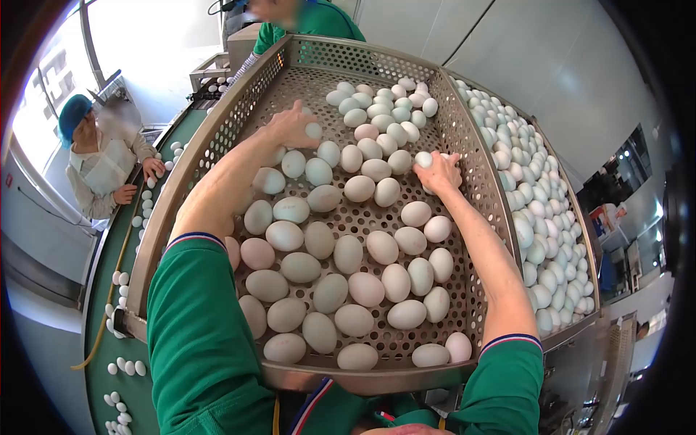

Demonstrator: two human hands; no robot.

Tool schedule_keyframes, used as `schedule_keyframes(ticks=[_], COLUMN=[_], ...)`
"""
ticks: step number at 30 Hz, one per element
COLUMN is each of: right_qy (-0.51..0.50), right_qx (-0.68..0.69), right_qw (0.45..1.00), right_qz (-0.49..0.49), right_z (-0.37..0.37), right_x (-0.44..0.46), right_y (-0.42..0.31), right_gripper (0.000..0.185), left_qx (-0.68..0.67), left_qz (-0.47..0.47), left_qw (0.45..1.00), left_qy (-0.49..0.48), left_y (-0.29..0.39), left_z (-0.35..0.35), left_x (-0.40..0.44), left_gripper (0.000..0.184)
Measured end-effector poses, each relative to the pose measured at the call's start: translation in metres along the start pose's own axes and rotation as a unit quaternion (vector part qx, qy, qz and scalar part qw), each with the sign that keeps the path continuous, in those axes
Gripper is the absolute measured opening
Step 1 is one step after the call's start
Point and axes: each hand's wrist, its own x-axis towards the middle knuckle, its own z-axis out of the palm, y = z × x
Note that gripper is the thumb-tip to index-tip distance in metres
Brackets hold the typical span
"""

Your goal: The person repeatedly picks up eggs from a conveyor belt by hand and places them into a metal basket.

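Observation:
Pale bluish-white and cream eggs (348, 254) lie loose in a perforated metal tray (457, 116) in front of me. Over the tray's left part, my left hand (291, 127) is closed round eggs (313, 130) that show at its finger side. My right hand (442, 174), near the right wall, has its fingers curled round an egg (423, 159). Whether more eggs are under either palm is hidden. A cluster of eggs (377, 109) lies between and beyond the hands.
A second compartment heaped with eggs (540, 210) adjoins on the right. Left of the tray runs a green conveyor belt (116, 290) carrying scattered eggs. A person in a blue cap (94, 159) works beside it. Another person in green (319, 22) stands at the far end.

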Motion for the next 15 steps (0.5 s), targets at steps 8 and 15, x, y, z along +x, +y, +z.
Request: schedule_keyframes(ticks=[8, 15], right_qy=[-0.074, -0.184], right_qx=[0.005, -0.073], right_qw=[0.99, 0.929], right_qz=[-0.122, -0.313], right_z=[-0.012, -0.051], right_x=[-0.071, -0.146], right_y=[0.007, 0.011], right_gripper=[0.062, 0.062], left_qx=[0.066, 0.08], left_qz=[0.008, 0.062], left_qw=[0.985, 0.958], left_qy=[-0.158, -0.267], left_y=[0.022, 0.018], left_z=[-0.035, -0.062], left_x=[-0.055, -0.109], left_gripper=[0.072, 0.069])
